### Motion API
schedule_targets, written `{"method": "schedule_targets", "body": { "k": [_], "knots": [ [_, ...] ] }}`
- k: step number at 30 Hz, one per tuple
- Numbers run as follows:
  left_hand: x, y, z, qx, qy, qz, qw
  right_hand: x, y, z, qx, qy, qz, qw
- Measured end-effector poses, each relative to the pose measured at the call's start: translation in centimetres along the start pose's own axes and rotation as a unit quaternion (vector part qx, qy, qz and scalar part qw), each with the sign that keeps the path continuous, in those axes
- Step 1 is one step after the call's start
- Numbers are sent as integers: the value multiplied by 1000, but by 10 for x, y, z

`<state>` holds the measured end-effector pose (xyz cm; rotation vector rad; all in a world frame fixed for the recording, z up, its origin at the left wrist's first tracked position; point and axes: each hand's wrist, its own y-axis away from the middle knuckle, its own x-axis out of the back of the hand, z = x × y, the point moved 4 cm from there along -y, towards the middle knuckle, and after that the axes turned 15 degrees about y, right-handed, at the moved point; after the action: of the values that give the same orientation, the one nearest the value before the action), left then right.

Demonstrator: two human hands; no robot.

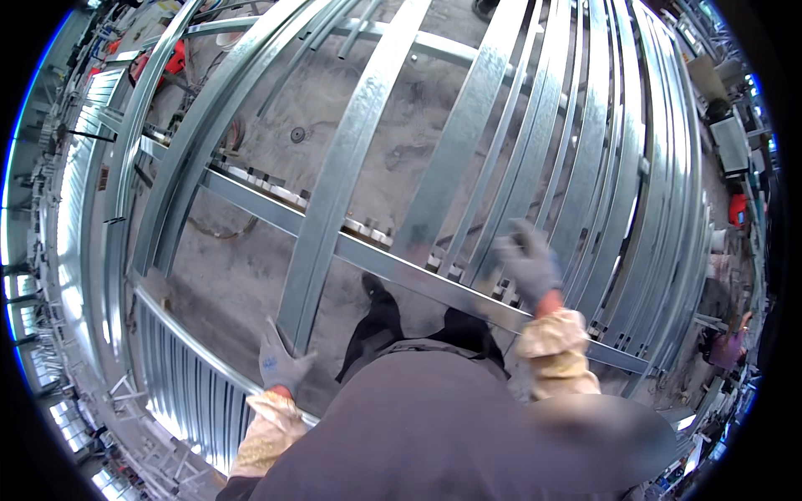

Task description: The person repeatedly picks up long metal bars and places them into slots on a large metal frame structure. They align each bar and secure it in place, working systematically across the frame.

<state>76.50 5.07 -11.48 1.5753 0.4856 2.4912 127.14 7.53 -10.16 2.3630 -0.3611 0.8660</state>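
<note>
My left hand (282, 363), in a grey work glove, has its fingers stretched out and its thumb apart. It is at the near end of a long galvanized steel channel (334, 196), along its left edge; whether it touches the metal I cannot tell. That channel lies across a steel crossbar (409, 271) in front of my legs. Blurred by motion, my right hand (530, 263) is over the crossbar, close to several parallel channels (539, 125) on the right. Its gloved fingers look apart, with nothing visible in them.
Two more channels (200, 117) lie to the left, beside a stack of ribbed metal profiles (188, 380). White blocks (368, 231) line the crossbar. A far rail (443, 48) also supports the channels. Thin tubes (322, 29) and red items (175, 58) are at the far left.
</note>
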Motion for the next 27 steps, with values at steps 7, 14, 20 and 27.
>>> {"method": "schedule_targets", "body": {
  "k": [7, 14, 20, 27],
  "knots": [
    [50, -9, -11, -28, 96, -53, 994, -277, -39, -155, -97, -399, -324, 852],
    [84, -42, -52, -127, 61, -16, 990, -403, -107, -163, -104, -468, -186, 858],
    [111, -50, -59, -109, 63, -12, 992, -348, -113, -233, -63, -409, -156, 897],
    [121, -85, -77, -64, 77, -54, 993, -239, -199, -310, 2, -454, -56, 889]
  ]
}}
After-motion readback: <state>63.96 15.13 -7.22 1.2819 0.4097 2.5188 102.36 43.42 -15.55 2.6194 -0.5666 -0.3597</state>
